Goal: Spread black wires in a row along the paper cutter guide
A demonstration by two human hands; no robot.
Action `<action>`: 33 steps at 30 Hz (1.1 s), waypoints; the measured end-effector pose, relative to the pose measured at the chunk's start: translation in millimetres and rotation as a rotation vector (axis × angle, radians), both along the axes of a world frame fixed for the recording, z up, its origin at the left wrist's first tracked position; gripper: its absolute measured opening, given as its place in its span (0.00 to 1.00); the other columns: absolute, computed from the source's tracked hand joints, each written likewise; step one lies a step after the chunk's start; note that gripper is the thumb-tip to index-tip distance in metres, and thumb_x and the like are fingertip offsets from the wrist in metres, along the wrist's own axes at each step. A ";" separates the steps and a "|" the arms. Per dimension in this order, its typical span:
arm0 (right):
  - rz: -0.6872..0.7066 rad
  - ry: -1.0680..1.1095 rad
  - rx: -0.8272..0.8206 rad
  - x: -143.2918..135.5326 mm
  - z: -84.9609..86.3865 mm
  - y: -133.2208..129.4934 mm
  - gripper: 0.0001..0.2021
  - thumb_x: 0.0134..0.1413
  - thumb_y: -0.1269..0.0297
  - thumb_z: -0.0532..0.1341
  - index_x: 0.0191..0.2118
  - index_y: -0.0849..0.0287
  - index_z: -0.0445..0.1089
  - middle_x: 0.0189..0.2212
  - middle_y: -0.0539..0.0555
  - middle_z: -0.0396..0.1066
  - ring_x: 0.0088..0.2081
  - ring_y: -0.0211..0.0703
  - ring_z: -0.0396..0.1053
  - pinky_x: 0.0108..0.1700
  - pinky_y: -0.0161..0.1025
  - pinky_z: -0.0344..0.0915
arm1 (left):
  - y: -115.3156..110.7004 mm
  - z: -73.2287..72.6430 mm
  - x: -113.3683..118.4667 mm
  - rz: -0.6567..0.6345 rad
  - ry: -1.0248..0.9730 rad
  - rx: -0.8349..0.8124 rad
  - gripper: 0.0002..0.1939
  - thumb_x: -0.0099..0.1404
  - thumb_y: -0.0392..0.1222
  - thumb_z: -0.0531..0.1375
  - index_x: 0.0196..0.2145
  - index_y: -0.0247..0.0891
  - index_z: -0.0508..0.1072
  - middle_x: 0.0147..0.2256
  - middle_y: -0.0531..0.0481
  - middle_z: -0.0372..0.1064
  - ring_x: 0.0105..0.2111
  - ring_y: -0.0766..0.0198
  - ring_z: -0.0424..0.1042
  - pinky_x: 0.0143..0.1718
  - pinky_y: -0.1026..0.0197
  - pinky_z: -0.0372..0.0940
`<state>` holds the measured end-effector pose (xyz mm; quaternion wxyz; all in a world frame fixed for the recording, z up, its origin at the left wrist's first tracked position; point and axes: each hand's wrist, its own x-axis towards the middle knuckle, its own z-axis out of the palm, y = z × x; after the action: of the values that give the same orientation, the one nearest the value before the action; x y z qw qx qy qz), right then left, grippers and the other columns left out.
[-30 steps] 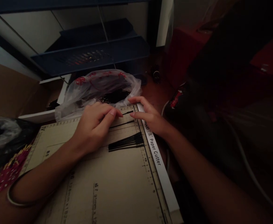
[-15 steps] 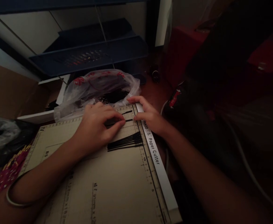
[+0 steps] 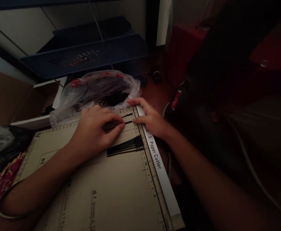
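Observation:
My left hand [image 3: 98,130] lies over the board of a paper cutter [image 3: 121,186]. Its thumb and forefinger are closed in a pinch on a thin black cord-like piece [image 3: 129,122], whose thicker end sticks out to the right. My right hand [image 3: 152,120] rests across the far end of the white bar [image 3: 157,160] marked "Paper Cutter". Its thumb and forefinger are stretched apart, the thumb tip close to that piece's end; the other fingers are mostly hidden. Another black piece [image 3: 129,114] lies just beyond. A fanned bundle of similar black pieces [image 3: 124,146] lies nearer me on the board.
Behind the board stands a clear plastic bag [image 3: 68,99] with dark pieces inside. Dark blue shelves [image 3: 87,57] rise beyond it. At left are a cardboard box [image 3: 5,99], a black bag [image 3: 1,150] and magenta patterned cloth [image 3: 5,179]. A pale cable [image 3: 248,163] runs at right.
The whole view has shifted slightly, so everything sits a little further left. Both hands keep nearly the same places on the board, the left still pinching the black piece.

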<state>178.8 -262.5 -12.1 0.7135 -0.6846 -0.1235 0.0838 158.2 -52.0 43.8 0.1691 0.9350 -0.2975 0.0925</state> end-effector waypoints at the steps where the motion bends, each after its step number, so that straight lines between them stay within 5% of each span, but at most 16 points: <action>1: -0.001 -0.006 0.002 -0.1 0.1 0.2 0.31 0.40 0.70 0.61 0.56 0.54 0.66 0.59 0.56 0.63 0.65 0.48 0.60 0.76 0.52 0.48 | 0.0 0.0 0.2 -0.001 0.005 0.001 0.10 0.70 0.49 0.61 0.36 0.45 0.81 0.36 0.50 0.80 0.38 0.51 0.72 0.43 0.47 0.57; 33: 0.058 -0.146 -0.067 1.7 -2.8 -5.1 0.31 0.47 0.69 0.62 0.60 0.56 0.63 0.62 0.58 0.63 0.67 0.47 0.59 0.76 0.52 0.51 | -0.3 -1.3 2.3 -0.021 0.020 -0.027 0.12 0.71 0.49 0.60 0.37 0.44 0.82 0.36 0.49 0.80 0.40 0.53 0.75 0.43 0.49 0.61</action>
<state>180.6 -267.6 -14.9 0.6767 -0.7083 -0.1921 0.0583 160.5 -52.4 42.5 0.1859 0.9303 -0.3045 0.0853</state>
